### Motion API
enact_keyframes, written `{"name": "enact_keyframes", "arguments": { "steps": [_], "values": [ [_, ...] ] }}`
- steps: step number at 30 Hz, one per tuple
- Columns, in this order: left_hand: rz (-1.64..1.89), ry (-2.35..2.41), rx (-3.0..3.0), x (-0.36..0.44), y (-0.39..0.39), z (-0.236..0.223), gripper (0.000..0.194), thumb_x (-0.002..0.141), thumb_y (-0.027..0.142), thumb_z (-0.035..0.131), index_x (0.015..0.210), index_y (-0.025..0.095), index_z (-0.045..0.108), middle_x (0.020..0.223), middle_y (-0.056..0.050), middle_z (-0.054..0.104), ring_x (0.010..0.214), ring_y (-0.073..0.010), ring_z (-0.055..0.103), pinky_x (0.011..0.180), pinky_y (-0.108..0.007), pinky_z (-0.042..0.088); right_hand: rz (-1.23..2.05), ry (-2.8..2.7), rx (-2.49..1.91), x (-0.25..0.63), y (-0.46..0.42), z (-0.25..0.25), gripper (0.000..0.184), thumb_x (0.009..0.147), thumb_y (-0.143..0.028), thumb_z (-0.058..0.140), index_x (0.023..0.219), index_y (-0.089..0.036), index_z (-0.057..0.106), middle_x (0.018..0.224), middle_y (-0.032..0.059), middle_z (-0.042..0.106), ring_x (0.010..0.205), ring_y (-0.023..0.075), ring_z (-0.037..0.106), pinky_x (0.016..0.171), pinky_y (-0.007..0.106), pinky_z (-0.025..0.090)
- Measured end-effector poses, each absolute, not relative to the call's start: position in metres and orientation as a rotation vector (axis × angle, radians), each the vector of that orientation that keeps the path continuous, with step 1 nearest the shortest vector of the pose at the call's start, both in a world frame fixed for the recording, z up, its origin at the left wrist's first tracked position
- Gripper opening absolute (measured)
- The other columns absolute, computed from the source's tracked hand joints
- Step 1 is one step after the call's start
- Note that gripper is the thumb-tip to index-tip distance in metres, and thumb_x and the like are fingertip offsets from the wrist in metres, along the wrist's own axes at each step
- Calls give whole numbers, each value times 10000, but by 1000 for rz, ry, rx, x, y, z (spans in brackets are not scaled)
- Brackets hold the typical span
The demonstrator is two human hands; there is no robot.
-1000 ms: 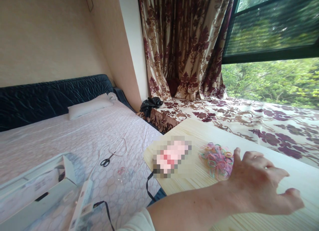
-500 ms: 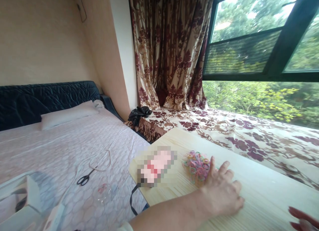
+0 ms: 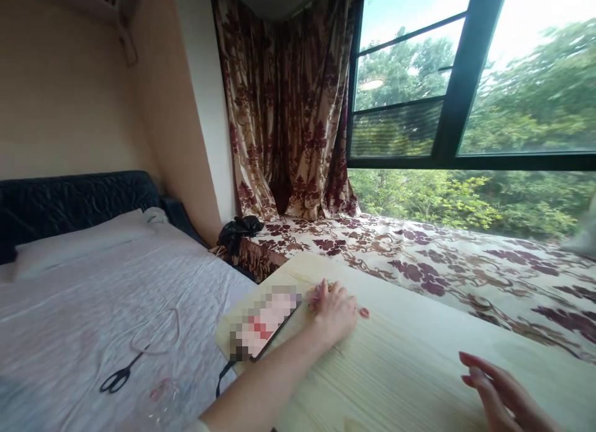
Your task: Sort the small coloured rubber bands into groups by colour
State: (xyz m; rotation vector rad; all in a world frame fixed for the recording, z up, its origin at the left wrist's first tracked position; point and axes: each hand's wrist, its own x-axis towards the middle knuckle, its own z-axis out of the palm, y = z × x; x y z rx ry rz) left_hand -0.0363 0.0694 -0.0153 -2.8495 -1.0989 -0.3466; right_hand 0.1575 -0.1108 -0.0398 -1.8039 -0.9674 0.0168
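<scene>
On the light wooden table (image 3: 395, 351), my left hand (image 3: 334, 313) lies over a small pile of colourful rubber bands (image 3: 315, 295). Its fingers are bent but apart, and they hide most of the pile. A separate pinkish-red rubber band (image 3: 364, 312) lies just right of that hand. Farther right, near the lower edge of the view, my right hand (image 3: 503, 395) hovers over the table with fingers stretched out and nothing visible between them.
Left of the pile lies a blurred-out phone-like object (image 3: 267, 323) with a black strap (image 3: 224, 377). Black-handled scissors (image 3: 116, 379), a white cable (image 3: 177, 333) and a clear plastic bag (image 3: 162, 398) rest on the bed (image 3: 60, 320). A floral-covered window ledge (image 3: 419, 252) borders the table.
The view has tilted up and turned right. My left hand now covers more of the pile, and the single reddish band has come into sight beside it. More of my right hand shows.
</scene>
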Motion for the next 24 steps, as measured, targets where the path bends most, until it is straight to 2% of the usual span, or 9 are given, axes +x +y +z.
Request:
{"name": "enact_keyframes", "arguments": {
  "steps": [6, 9, 12, 15, 18, 21, 24],
  "values": [
    [-328, -1165, -2914, -44, 82, 0, 299, 860, 382, 401, 981, 215, 617, 1065, -75, 599, 1093, -242, 452, 998, -492, 272, 29, -939, -1754, 135, -111, -31, 312, 714, -494, 483, 828, -254, 647, 829, 44, 691, 726, 226, 670, 634, 298, 500],
    [-443, -1065, -2998, -54, 81, 17, 283, 845, 381, 441, 1012, 242, 622, 1083, -39, 599, 1096, -210, 461, 995, -402, 312, 56, -959, -1755, 137, -113, -29, 309, 713, -471, 480, 850, -249, 645, 840, 48, 693, 746, 224, 672, 547, 266, 487],
    [-473, -1035, -3060, -67, 76, 31, 277, 837, 335, 452, 1000, 219, 645, 1055, -49, 613, 1050, -190, 505, 915, -301, 394, 100, -1010, -1782, 141, -111, -25, 318, 686, -461, 496, 855, -238, 648, 825, 54, 696, 732, 225, 675, 473, 249, 472],
    [-319, -1065, -3062, -79, 67, 36, 258, 830, 293, 436, 877, 218, 679, 967, -56, 643, 920, -189, 576, 819, -295, 443, 112, -1055, -1775, 141, -102, -16, 326, 679, -459, 487, 835, -223, 647, 816, 62, 691, 702, 217, 676, 482, 252, 485],
    [-149, -1057, -3076, -87, 55, 33, 211, 774, 253, 484, 799, 229, 692, 881, -47, 674, 862, -198, 605, 803, -312, 450, 112, -1157, -1718, 136, -91, -3, 301, 689, -435, 476, 814, -219, 644, 809, 58, 684, 663, 194, 671, 527, 252, 497],
    [13, -982, -3176, -90, 42, 28, 196, 727, 253, 526, 819, 229, 698, 791, -39, 690, 791, -200, 620, 728, -296, 471, 118, -1242, -1668, 130, -83, 5, 267, 705, -404, 478, 809, -221, 642, 805, 50, 680, 635, 173, 665, 558, 244, 499],
    [84, -969, -3203, -89, 32, 23, 215, 700, 229, 539, 845, 195, 694, 805, -60, 699, 769, -212, 626, 693, -297, 484, 125, -1234, -1637, 126, -81, 4, 248, 726, -380, 475, 821, -218, 637, 811, 50, 682, 643, 165, 665, 568, 233, 501]
  ]
}}
